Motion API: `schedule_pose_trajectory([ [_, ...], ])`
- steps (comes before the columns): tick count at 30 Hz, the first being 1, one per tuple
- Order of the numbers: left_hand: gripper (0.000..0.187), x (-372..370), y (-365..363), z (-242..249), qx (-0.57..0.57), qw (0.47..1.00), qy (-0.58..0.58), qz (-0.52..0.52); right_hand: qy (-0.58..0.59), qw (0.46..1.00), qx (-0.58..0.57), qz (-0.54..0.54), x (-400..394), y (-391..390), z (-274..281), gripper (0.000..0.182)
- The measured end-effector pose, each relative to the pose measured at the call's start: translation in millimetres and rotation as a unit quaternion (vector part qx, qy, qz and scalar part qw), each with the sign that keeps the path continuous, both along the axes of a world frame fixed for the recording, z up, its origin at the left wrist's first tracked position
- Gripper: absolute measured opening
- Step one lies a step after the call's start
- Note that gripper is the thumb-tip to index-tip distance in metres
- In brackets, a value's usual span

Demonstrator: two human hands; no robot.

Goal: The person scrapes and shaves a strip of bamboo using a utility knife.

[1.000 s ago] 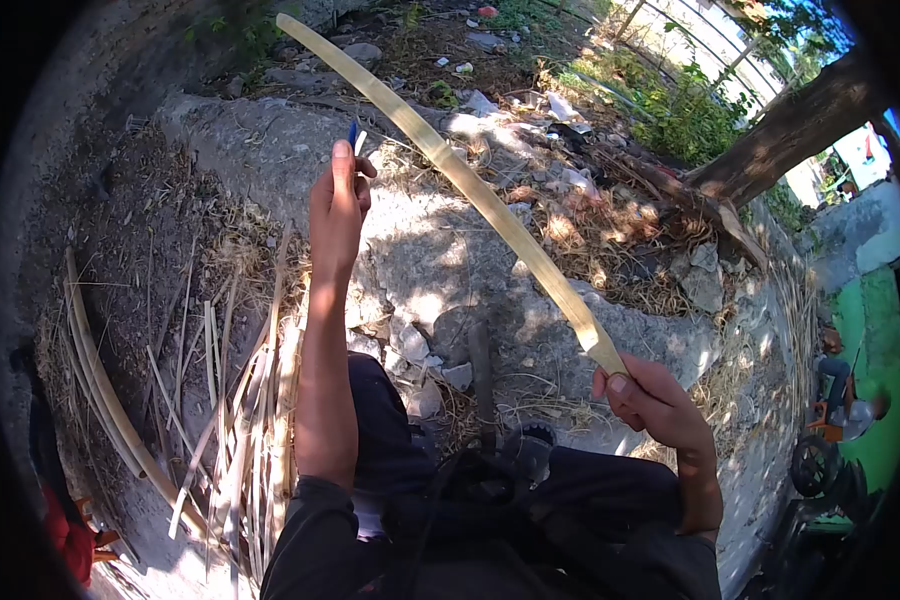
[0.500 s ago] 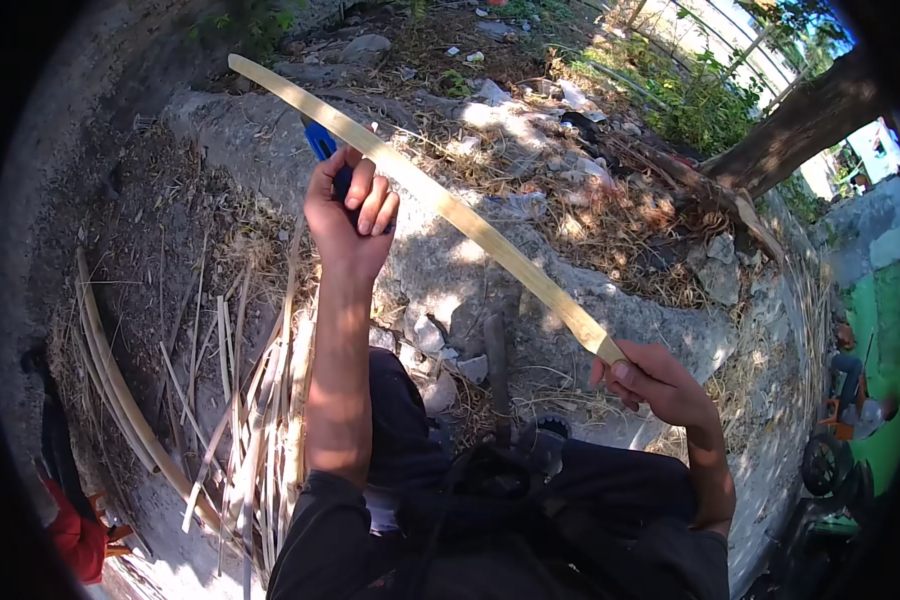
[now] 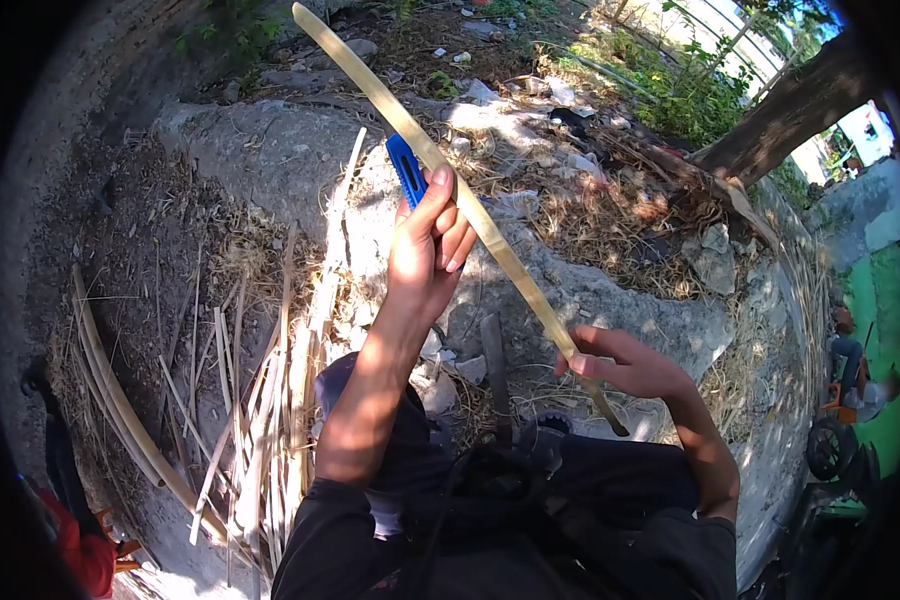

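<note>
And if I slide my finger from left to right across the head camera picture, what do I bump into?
Red cloth → pile of thin sticks → left hand → right hand → black wheel → green wall.

Strip [image 3: 515, 262] is running diagonally, far end up-L, near end poking out past R hand [image 3: 625, 365] twd the body. R hand is gripping it nr that near end; L hand [image 3: 430, 240] is sitting farther up, thumb against it. Cutter [image 3: 406, 170] is resting in L hand, just L of strip. Bar [image 3: 496, 375] is sitting btwn the legs [image 3: 610, 480], below strip. Strip pile [image 3: 265, 430] is lying on ground L of the legs; curved pieces [image 3: 120, 400] are lying farther L. Rock [image 3: 250, 150] is stretching across in front, w/ dry litter [image 3: 620, 215] behind it. Trunk [image 3: 795, 120] is slanting upper R, plants [image 3: 695, 95] L of it. Person [image 3: 870, 395] is sitting far R, wheel [image 3: 830, 447] just beside.
</note>
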State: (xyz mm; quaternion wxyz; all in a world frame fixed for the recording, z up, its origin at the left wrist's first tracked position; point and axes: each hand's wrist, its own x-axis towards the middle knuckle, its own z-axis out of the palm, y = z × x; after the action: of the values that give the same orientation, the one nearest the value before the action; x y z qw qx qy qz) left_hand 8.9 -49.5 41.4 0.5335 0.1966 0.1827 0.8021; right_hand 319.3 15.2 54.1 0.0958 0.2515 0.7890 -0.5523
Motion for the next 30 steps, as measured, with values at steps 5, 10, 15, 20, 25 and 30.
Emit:
schedule_pose_trajectory([
  [5, 0.034, 33, 3, 1, -0.053, 0.996, 0.006, -0.065, 0.132, 0.969, -0.141, -0.151, -41, -25, 2, 0.037],
  [10, 0.036, 42, -8, 19, -0.084, 0.984, 0.158, -0.007, 0.163, 0.959, -0.158, -0.168, -39, -30, 10, 0.039],
  [15, 0.045, 25, -8, 6, -0.126, 0.862, 0.447, 0.204, 0.203, 0.954, -0.11, -0.193, -26, -32, 38, 0.04],
  [20, 0.027, 28, -26, 11, -0.093, 0.772, 0.596, 0.201, 0.229, 0.939, -0.079, -0.244, -17, -31, 49, 0.037],
  [25, 0.035, 39, -20, 6, 0.015, 0.672, 0.725, 0.152, 0.208, 0.945, -0.065, -0.245, -16, -38, 61, 0.036],
  [30, 0.035, 44, -21, 9, 0.038, 0.646, 0.748, 0.145, 0.193, 0.948, -0.046, -0.247, -13, -39, 62, 0.037],
])
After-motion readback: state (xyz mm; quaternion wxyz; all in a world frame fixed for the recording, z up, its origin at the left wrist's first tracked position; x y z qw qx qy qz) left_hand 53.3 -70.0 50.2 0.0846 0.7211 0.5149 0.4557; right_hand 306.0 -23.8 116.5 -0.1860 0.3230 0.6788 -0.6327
